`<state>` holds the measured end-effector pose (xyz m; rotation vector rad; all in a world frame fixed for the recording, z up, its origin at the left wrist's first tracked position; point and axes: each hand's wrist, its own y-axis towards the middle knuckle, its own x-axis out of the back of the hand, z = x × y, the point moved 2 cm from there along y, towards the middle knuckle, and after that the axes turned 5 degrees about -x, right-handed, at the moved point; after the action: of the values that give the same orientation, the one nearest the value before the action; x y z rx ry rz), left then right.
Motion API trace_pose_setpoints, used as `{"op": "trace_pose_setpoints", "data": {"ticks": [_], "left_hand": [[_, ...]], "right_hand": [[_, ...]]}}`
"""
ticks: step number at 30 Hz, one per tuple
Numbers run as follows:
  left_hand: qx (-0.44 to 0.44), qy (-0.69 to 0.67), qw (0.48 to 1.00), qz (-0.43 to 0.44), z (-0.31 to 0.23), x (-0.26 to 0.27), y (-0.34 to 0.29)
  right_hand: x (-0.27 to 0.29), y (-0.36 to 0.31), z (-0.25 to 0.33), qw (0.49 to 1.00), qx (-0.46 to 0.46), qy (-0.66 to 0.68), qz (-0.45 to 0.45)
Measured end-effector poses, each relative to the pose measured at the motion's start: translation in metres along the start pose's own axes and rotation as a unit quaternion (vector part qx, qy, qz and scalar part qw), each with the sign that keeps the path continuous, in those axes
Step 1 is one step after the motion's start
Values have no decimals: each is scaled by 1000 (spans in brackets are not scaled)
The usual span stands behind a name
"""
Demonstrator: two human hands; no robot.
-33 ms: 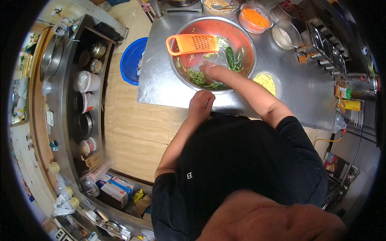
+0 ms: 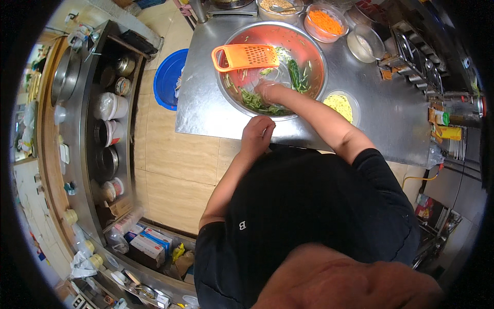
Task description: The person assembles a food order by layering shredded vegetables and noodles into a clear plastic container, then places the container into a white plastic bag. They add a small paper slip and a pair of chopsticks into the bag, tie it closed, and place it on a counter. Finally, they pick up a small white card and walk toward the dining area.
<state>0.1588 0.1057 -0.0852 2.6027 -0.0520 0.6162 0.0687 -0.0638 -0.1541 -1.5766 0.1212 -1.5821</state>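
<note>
A large metal basin (image 2: 323,72) with a reddish inside stands near the table's front edge. My right hand (image 2: 268,92) reaches into it, touching a heap of green cucumber shreds (image 2: 251,99); its fingers are blurred and partly hidden. My left hand (image 2: 259,133) is curled closed against the basin's near rim, and whatever its fingers may hold is hidden. An orange grater (image 2: 244,56) lies across the basin's far left side, its handle over the rim. A partly peeled dark green cucumber (image 2: 294,74) rests inside, to the right of my right hand.
Right of the basin is a bowl of yellow-green shreds (image 2: 338,106). Behind it stand a bowl of carrot shreds (image 2: 324,23), a bowl of tan bits with a spoon (image 2: 279,9) and a metal bowl (image 2: 364,45). A blue tub (image 2: 167,82) sits left of the metal table (image 2: 198,110).
</note>
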Motion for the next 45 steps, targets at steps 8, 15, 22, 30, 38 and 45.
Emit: {"op": "trace_pose_setpoints", "data": {"ticks": [8,15,22,30,38,45], "left_hand": [[12,9,1000,1,2,-1,0],[19,0,1000,4,5,-1,-1],[79,-23,997,14,6,-2,0],[69,-3,997,46,0,-3,8],[62,3,997,39,1,-4,8],[47,-8,999,26,4,-4,3]], "right_hand": [[47,-30,-52,991,16,127,-42],[83,-140,-114,934,-21,322,-155],[35,-218,-178,965,-38,172,-195],[0,-228,-194,950,-46,281,-125],[37,-228,-188,917,-74,276,-279],[39,-110,-73,951,93,122,-269]]}}
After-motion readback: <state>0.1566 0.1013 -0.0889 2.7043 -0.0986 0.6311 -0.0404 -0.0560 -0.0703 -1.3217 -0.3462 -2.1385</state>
